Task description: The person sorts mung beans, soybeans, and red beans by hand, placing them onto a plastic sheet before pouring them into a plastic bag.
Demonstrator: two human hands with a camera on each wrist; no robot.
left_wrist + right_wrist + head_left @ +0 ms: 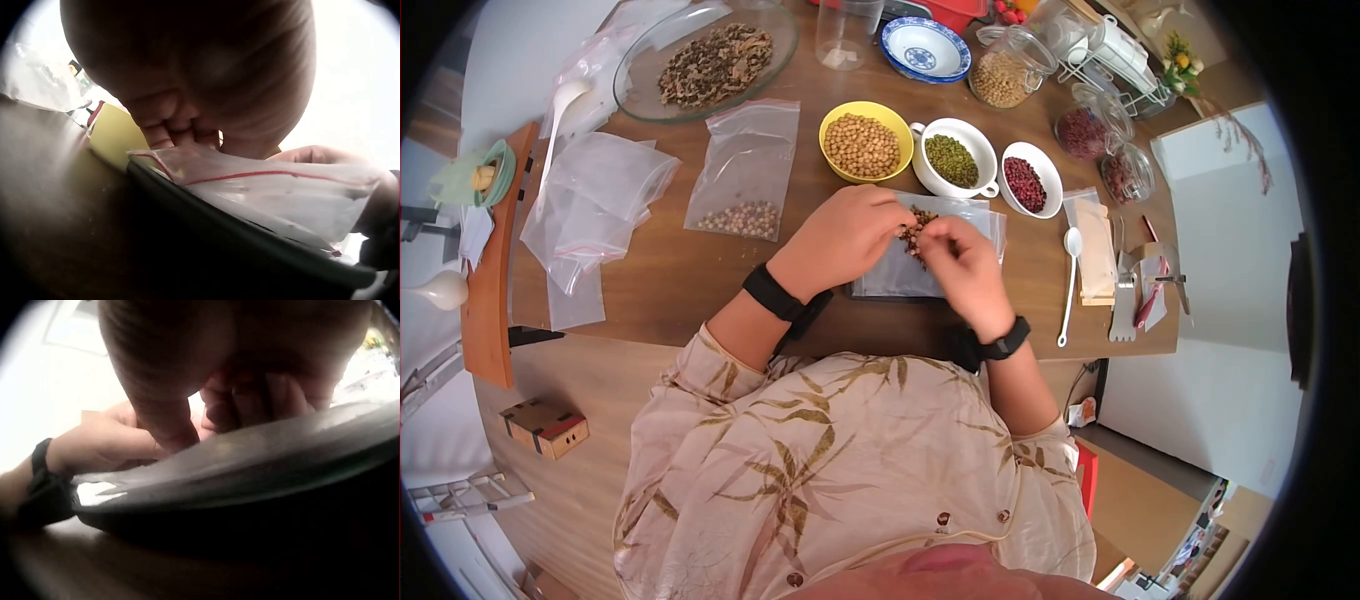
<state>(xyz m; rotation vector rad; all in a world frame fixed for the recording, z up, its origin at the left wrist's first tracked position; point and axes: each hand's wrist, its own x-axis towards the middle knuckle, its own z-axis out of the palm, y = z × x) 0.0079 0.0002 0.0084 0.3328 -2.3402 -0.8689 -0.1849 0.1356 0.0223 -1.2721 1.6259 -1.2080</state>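
In the head view a clear zip bag (900, 272) lies on a dark flat object at the table's front, with a small heap of brown, mottled beans (916, 232) on it. The left hand (845, 238) reaches in from the left, its fingertips at the heap's edge. From the right, the right hand (968, 268) has its fingers curled down at the same heap; whether it pinches a bean is hidden. In the left wrist view, the bag's red seal line (250, 174) runs below the left hand (200, 75). The right hand (231, 356) is bent over the bag in the right wrist view.
Behind the hands stand a yellow bowl (890, 121) of tan beans, a white bowl (978, 133) of green beans and another (1050, 178) of red beans. Left are a bag of beans (745, 165), empty bags (590, 190) and a glass dish (628, 80). A white spoon (1068, 290) lies right.
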